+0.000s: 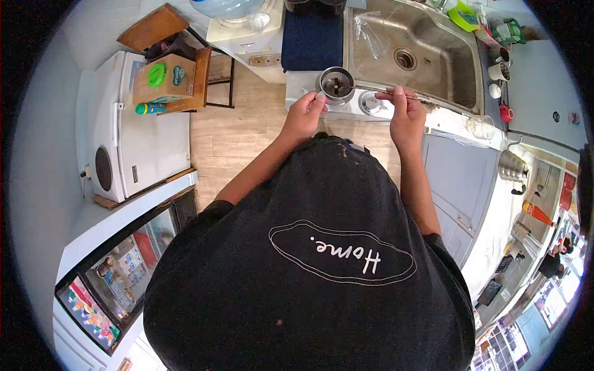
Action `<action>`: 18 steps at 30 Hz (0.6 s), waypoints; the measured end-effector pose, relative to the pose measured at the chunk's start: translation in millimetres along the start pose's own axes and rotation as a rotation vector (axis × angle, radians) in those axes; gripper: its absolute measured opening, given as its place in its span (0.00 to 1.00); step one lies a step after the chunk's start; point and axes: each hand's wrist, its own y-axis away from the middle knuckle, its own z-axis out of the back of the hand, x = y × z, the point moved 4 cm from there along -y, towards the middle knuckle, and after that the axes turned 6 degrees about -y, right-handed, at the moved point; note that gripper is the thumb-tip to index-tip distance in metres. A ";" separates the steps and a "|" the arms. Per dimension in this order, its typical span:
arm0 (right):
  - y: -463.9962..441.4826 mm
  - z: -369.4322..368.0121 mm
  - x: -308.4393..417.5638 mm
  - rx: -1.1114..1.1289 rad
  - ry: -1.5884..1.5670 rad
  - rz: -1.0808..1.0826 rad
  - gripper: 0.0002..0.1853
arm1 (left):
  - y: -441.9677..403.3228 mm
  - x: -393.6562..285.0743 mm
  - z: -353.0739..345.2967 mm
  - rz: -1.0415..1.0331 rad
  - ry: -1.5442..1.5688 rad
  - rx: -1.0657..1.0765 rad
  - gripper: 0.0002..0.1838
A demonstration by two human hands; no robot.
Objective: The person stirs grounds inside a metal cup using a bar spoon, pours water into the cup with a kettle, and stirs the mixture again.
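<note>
My left hand is closed on the near-left rim of a round metal cup at the counter's front edge. Something dark shows inside the cup. In my right hand, pinched between thumb and fingers, is a thin metal utensil like a long spoon. Its far end reaches the cup, and the tip is hard to make out. Between my hands a round silver-and-white piece sits on the counter.
Behind the counter edge is a steel sink with clear plastic in it. A dark blue towel lies left of the sink. Cups line its right side. A kettle stands farther right; a carton sits at left.
</note>
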 end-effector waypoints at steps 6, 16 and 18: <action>14.5 -8.5 39.8 -0.042 0.375 0.137 0.19 | 0.4 -2.4 1.5 -0.022 -0.097 -0.033 0.19; 14.3 -6.8 44.5 -0.048 0.293 0.269 0.17 | 0.2 -8.8 2.9 -0.015 -0.130 -0.034 0.19; 11.0 -4.5 30.1 -0.058 0.185 0.216 0.17 | 0.2 -8.4 3.6 -0.025 -0.127 -0.030 0.19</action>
